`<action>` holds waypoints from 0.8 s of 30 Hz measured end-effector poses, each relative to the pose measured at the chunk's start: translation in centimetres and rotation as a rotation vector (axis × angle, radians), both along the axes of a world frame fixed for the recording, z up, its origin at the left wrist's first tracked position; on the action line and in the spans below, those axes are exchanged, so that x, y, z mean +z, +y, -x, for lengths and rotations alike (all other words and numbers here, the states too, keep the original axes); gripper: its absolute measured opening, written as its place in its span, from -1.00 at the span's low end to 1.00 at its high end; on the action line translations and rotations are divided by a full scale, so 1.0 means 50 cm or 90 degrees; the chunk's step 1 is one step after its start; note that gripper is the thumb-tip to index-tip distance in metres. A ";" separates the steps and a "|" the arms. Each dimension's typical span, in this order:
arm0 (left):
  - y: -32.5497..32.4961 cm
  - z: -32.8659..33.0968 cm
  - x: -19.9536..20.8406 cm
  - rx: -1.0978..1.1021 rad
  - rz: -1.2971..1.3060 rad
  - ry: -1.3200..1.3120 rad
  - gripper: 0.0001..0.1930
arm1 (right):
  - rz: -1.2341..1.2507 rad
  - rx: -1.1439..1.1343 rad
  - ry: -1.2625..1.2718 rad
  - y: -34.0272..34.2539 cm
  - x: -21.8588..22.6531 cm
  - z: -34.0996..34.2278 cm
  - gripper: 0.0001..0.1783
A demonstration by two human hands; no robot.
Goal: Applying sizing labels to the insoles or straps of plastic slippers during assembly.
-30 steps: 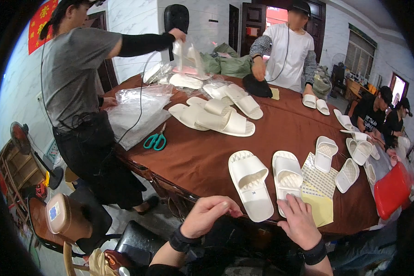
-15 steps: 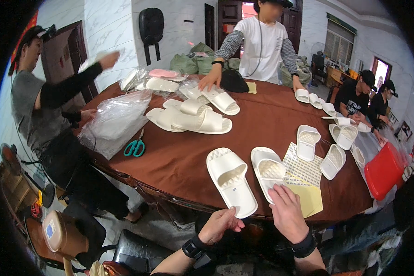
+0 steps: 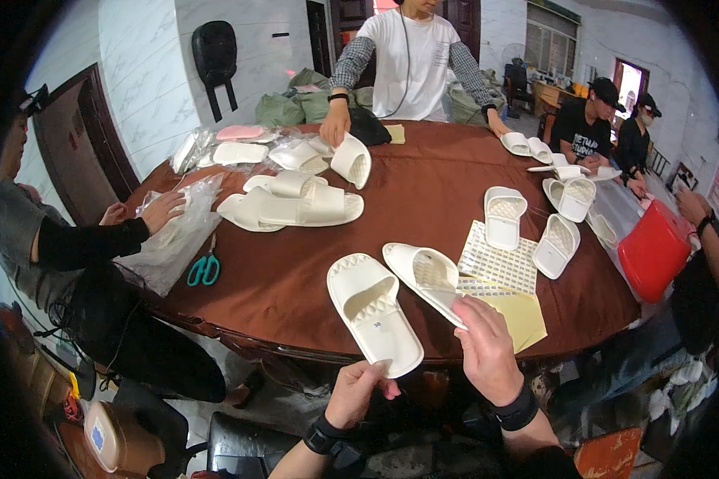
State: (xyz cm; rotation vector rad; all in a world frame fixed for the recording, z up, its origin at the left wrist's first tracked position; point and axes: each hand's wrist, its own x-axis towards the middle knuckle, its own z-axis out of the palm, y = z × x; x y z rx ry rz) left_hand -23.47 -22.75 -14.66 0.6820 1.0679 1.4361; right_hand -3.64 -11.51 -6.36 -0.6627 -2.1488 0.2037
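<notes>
My left hand (image 3: 358,393) pinches one slipper's (image 3: 373,311) heel; right hand (image 3: 485,349) clasps the other (image 3: 427,277). I keep both soles level on the surface (image 3: 423,188).

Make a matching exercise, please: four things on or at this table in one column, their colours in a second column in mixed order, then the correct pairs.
Things:
1. scissors
2. bin
3. slipper at the left hand
4. tablecloth

Colours:
A. brown
B. cream white
C. teal handles
D. red

Pairs: 1-C, 2-D, 3-B, 4-A
</notes>
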 end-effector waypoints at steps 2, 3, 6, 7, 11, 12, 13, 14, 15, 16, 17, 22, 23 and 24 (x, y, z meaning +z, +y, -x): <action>-0.004 0.000 0.010 0.009 -0.046 0.028 -0.66 | 0.008 -0.002 0.019 -0.003 0.004 -0.004 -0.55; -0.004 0.000 0.010 0.004 -0.054 0.044 -0.66 | 0.012 0.001 0.039 -0.005 0.004 -0.005 -0.57; -0.006 -0.003 0.002 0.014 -0.056 0.071 -0.66 | 0.023 0.003 0.076 -0.009 0.004 -0.008 -0.59; -0.006 -0.004 0.001 0.011 -0.055 0.071 -0.66 | 0.025 0.000 0.076 -0.010 0.006 -0.012 -0.59; -0.005 -0.004 -0.007 0.017 -0.051 0.071 -0.63 | 0.032 0.008 0.116 -0.026 0.027 -0.032 -0.61; -0.005 -0.001 -0.011 0.013 -0.046 0.064 -0.63 | 0.037 0.008 0.128 -0.030 0.032 -0.033 -0.62; -0.006 0.002 -0.016 0.015 -0.044 0.063 -0.63 | 0.028 0.002 0.130 -0.034 0.032 -0.033 -0.64; -0.008 0.005 -0.023 -0.009 -0.042 0.082 -0.57 | 0.030 0.005 0.128 -0.039 0.031 -0.031 -0.64; -0.005 0.002 -0.023 -0.042 -0.046 0.104 -0.52 | 0.031 0.014 0.135 -0.047 0.035 -0.037 -0.64; -0.006 0.006 -0.017 -0.045 -0.048 0.105 -0.52 | 0.031 0.024 0.142 -0.053 0.036 -0.041 -0.65; -0.010 0.015 -0.008 -0.162 -0.024 0.169 -0.47 | 0.021 0.034 0.149 -0.059 0.036 -0.043 -0.66; -0.024 0.024 0.041 -0.283 -0.127 0.201 -0.40 | -0.060 0.107 0.052 -0.070 0.018 -0.024 -0.62; -0.021 0.023 0.047 -0.272 -0.163 0.150 -0.38 | -0.073 0.126 0.028 -0.076 0.008 -0.019 -0.63; -0.022 0.017 0.050 -0.272 -0.164 0.150 -0.38 | -0.088 0.145 0.003 -0.082 -0.001 -0.016 -0.63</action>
